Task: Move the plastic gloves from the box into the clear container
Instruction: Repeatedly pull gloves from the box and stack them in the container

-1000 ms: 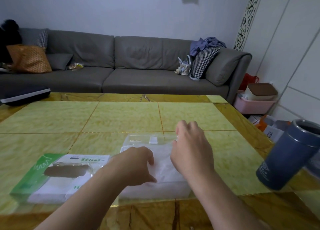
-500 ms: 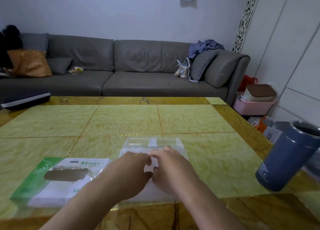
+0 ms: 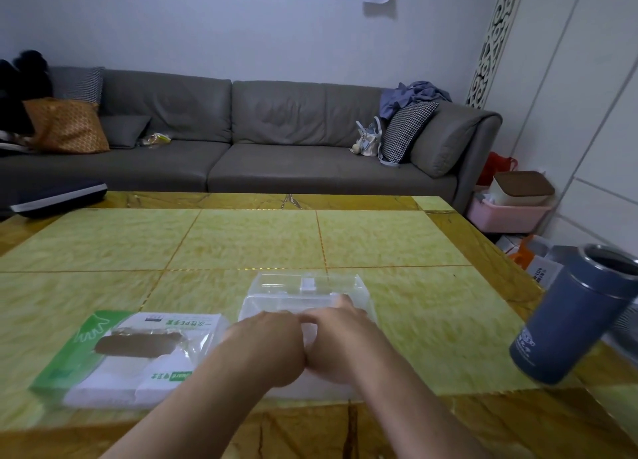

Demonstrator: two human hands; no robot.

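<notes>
A clear container [image 3: 308, 287] stands on the table's near middle, its lid part tipped back behind it. Inside lies a white stack of plastic gloves [image 3: 310, 390], visible through the front wall. My left hand [image 3: 267, 350] and my right hand [image 3: 340, 343] are side by side, touching, knuckles up, with their fingers curled down onto the gloves in the container. The fingertips are hidden. To the left lies the green and white glove box [image 3: 138, 353], flat, with a torn oval opening on top.
A dark blue steel tumbler [image 3: 573, 317] stands at the table's right edge, close to my right forearm. The yellow tiled table [image 3: 248, 241] stretches ahead. Behind it is a grey sofa [image 3: 262, 148]. A dark flat case [image 3: 58, 198] lies at the far left.
My right hand came down and left from the container's far right corner to meet my left hand. Both now press together over the gloves. The camera tilted up slightly.
</notes>
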